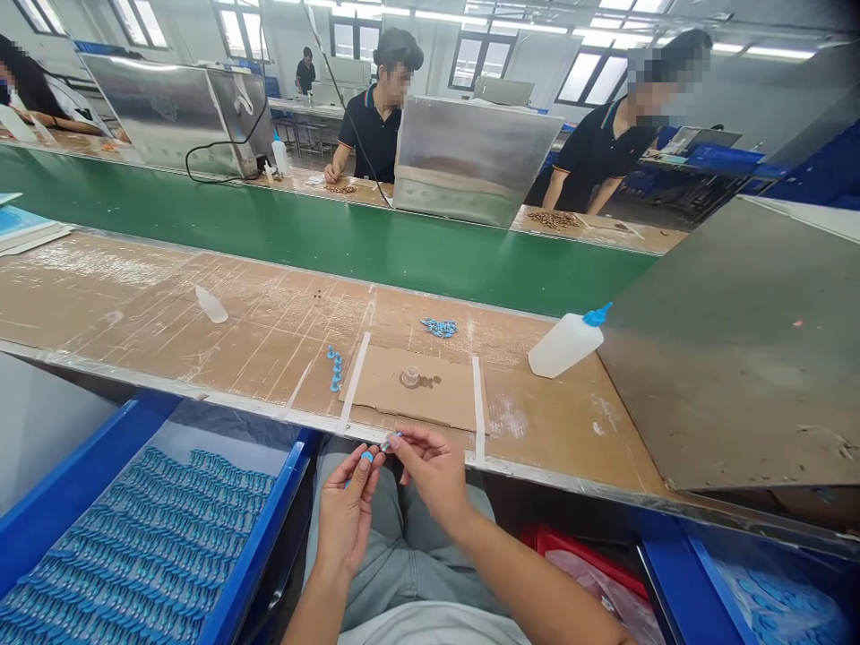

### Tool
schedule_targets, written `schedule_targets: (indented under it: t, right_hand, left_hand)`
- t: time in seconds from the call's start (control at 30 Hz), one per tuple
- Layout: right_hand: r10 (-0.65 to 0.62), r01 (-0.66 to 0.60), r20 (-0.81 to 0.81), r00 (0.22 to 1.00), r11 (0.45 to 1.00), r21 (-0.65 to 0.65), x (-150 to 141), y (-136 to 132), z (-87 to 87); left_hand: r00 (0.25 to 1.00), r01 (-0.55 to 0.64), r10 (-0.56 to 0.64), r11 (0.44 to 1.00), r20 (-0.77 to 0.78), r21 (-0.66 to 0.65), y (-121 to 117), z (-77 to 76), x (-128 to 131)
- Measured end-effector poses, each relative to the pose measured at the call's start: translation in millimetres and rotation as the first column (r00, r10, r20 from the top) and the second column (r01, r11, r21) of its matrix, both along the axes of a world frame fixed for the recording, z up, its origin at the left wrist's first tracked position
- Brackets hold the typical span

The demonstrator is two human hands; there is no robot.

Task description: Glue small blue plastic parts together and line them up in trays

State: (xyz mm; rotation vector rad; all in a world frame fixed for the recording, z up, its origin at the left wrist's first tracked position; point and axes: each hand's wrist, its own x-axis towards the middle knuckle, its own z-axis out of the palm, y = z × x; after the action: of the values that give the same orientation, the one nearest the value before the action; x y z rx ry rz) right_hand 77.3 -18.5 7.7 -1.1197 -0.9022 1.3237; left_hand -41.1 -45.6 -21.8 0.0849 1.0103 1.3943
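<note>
My left hand [349,493] pinches a small round blue piece [366,457] between thumb and fingers, just off the table's front edge. Close against it, my right hand [430,466] grips a small blue-and-silver piece [386,444], partly hidden by the fingertips. Both hands are over my lap. Beyond them a cardboard sheet [382,399] is taped to the table and bears a small clear cup [409,375] beside dark wet spots. Several blue pieces [335,369] stand in a row left of the sheet. A pile of small blue pieces [439,328] lies behind it.
A white bottle with a blue tip [568,345] stands at the right, near a large metal panel [732,358]. A smaller white bottle [211,305] lies at the left. Blue bins [219,596] flank my legs. Behind a green belt [322,235], other people work.
</note>
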Motion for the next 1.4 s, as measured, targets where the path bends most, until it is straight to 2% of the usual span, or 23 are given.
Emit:
schedule_targets:
  t: [0.13, 0.23, 0.3, 0.37, 0.47, 0.57, 0.67, 0.87, 0.97, 1.0, 1.07, 1.17, 1.23, 1.3, 1.4]
  right_hand:
    - [-0.175, 0.146, 0.180, 0.968, 0.975, 0.165, 28.1, 23.9, 9.2]
    - [-0.317, 0.185, 0.384, 0.867, 0.921, 0.342, 55.7, 52.9, 11.3]
    - [-0.372, 0.123, 0.529, 0.763, 0.887, 0.446, 70.9, 72.1, 9.7]
    - [-0.393, 0.004, 0.662, 0.638, 0.861, 0.508, 80.9, 88.2, 7.0]
    - [-0.364, -0.200, 0.787, 0.498, 0.835, 0.513, 86.0, 106.0, 2.3]
    - [-0.302, -0.341, 0.840, 0.452, 0.811, 0.475, 84.6, 118.1, -3.2]
    - [-0.257, -0.392, 0.865, 0.431, 0.810, 0.436, 82.8, 125.8, -8.0]
    - [-0.266, -0.436, 0.857, 0.442, 0.771, 0.464, 83.6, 130.3, -10.3]
    - [-0.234, -0.400, 0.861, 0.452, 0.809, 0.430, 84.3, 130.4, -10.0]
    - [-0.221, -0.363, 0.851, 0.476, 0.832, 0.419, 84.1, 130.1, -9.5]
    - [-0.202, -0.244, 0.792, 0.576, 0.883, 0.402, 82.2, 128.2, -6.7]
    - [-0.194, -0.029, 0.597, 0.779, 0.939, 0.343, 75.0, 117.5, 2.8]
    - [-0.203, 0.071, 0.449, 0.870, 0.953, 0.293, 67.2, 102.4, 11.5]
    - [-0.208, 0.113, 0.348, 0.914, 0.955, 0.274, 57.8, 81.1, 19.4]
    - [-0.172, 0.084, 0.288, 0.942, 0.952, 0.295, 43.3, 45.6, 26.5]
  left_hand:
    - [0.999, -0.031, 0.031, 0.999, 0.018, -0.031, 1.3, -1.8, -2.7]
    - [0.999, -0.026, 0.027, 0.999, 0.028, -0.032, 0.2, -4.2, -3.7]
    - [1.000, -0.021, 0.021, 1.000, 0.019, -0.017, -0.2, -5.5, -3.7]
    - [1.000, -0.019, 0.019, 1.000, 0.010, -0.005, 0.4, -6.2, -3.5]
    - [1.000, -0.017, 0.017, 1.000, 0.015, 0.000, 2.5, -5.7, -3.6]
    - [1.000, -0.005, 0.005, 1.000, 0.025, -0.002, 4.0, -4.0, -4.0]
    - [0.999, 0.026, -0.027, 1.000, 0.029, 0.014, 3.9, -1.8, -4.8]
    - [0.997, 0.051, -0.052, 0.999, 0.054, 0.014, 5.6, -1.9, -5.7]
    - [0.997, 0.044, -0.045, 0.999, 0.056, 0.027, 9.9, -4.3, -4.2]
    - [0.998, 0.039, -0.041, 0.999, 0.057, 0.030, 12.1, -4.8, -3.3]
    - [0.997, 0.030, -0.033, 0.999, 0.067, 0.036, 17.2, -4.3, -1.0]
    - [0.995, 0.028, -0.033, 0.998, 0.099, 0.055, 24.8, 0.8, 3.9]
    - [0.993, 0.029, -0.036, 0.997, 0.112, 0.067, 27.8, 7.1, 8.2]
    - [0.992, 0.039, -0.047, 0.996, 0.118, 0.075, 28.1, 14.8, 13.0]
    - [0.990, 0.063, -0.074, 0.993, 0.116, 0.095, 24.2, 26.7, 19.5]
